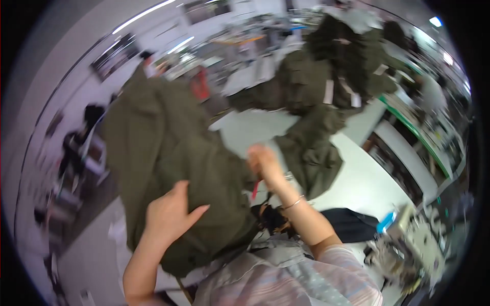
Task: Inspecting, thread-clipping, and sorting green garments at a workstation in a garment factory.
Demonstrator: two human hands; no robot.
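A large olive-green garment (189, 137) lies before me on the left, partly draped over the table's left side. My left hand (171, 211) is over its near part with thumb and fingers apart, and seems to hold nothing. Right of the garment, my right hand (264, 162) is closed and blurred by motion. A slim red object (255, 188) sticks out below its fingers; its kind is too blurred to make out. Beside that hand lies another bunched olive-green piece (314, 163).
A pile of olive-green garments (306, 76) with white tags covers the table's far side. The white tabletop (367, 176) curves to the right. A dark cloth (352, 224) lies near a sewing machine (416, 242) at the near right. Other workstations stand beyond.
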